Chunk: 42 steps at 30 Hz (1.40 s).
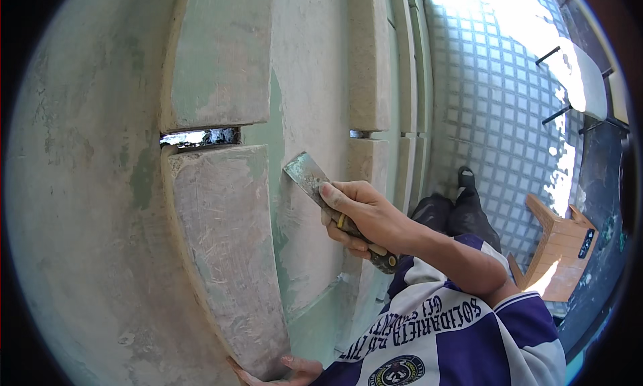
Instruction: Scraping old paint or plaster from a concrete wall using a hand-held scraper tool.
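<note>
My right hand (364, 212) grips the dark handle of a scraper (305, 171), thumb pressed along its worn metal blade. The blade's tip lies over a pale, scraped panel (311, 109), beside a strip of green paint (276, 200); whether it touches is hard to tell. At the bottom edge, my left hand (296, 368) is partly cut off by the picture's rim. Its digits sit on both sides of the lower end of a thick slab (226, 245), which shows scratches and patches of green paint.
Another slab (221, 59) stands beyond a narrow gap (201, 137). More ledges (369, 59) run along the right. On the patterned tile floor (482, 84) are a wooden stool (565, 258) and a white chair (582, 79). My shoe (466, 177) is near the wall.
</note>
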Each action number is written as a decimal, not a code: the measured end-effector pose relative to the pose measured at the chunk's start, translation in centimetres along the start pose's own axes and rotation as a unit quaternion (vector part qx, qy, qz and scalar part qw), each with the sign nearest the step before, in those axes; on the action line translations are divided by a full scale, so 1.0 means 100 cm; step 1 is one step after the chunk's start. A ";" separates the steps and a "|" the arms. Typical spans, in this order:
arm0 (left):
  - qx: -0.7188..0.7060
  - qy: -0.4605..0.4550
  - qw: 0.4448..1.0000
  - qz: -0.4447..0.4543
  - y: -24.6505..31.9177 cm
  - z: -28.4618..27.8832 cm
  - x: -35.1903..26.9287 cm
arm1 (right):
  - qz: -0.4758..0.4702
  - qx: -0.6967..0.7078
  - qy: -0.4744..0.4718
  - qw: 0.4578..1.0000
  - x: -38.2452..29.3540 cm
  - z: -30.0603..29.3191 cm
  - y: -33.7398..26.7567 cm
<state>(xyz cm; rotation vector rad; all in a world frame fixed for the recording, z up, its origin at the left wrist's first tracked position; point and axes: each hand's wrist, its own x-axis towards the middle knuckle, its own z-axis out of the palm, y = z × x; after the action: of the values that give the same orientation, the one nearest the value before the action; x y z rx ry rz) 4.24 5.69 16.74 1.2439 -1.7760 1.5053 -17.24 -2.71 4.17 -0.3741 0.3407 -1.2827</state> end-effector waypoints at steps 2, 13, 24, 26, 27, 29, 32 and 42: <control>-0.020 0.008 1.000 -0.001 0.000 0.002 0.002 | 0.018 0.030 0.007 0.999 0.004 0.004 0.000; -0.030 0.019 0.963 -0.267 0.014 0.007 0.001 | 0.052 0.059 0.060 0.995 0.013 0.010 -0.004; -0.079 0.046 0.996 -0.004 0.007 0.006 0.012 | 0.042 0.033 0.065 0.996 0.021 0.008 -0.020; -0.070 0.050 0.996 -0.012 0.008 0.006 0.011 | 0.013 0.025 0.064 0.998 0.023 0.005 -0.022; -0.068 0.043 0.997 -0.007 0.005 0.007 0.009 | 0.013 0.024 0.063 0.998 0.019 0.006 -0.017; -0.070 0.041 0.997 -0.008 -0.002 0.009 0.004 | 0.082 0.012 0.073 0.994 0.008 0.010 -0.005; -0.034 0.015 0.999 -0.026 -0.010 0.005 -0.001 | 0.080 0.016 0.080 0.993 0.010 0.009 -0.010; -0.056 -0.008 0.983 -0.175 0.024 0.000 0.011 | 0.097 -0.004 0.096 0.991 0.011 0.008 -0.006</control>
<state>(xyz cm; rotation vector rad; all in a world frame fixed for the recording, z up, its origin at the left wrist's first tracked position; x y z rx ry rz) 1.59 5.31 16.49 1.4253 -1.5285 1.1847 -17.12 -3.88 5.16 -0.2175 0.5322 -1.1284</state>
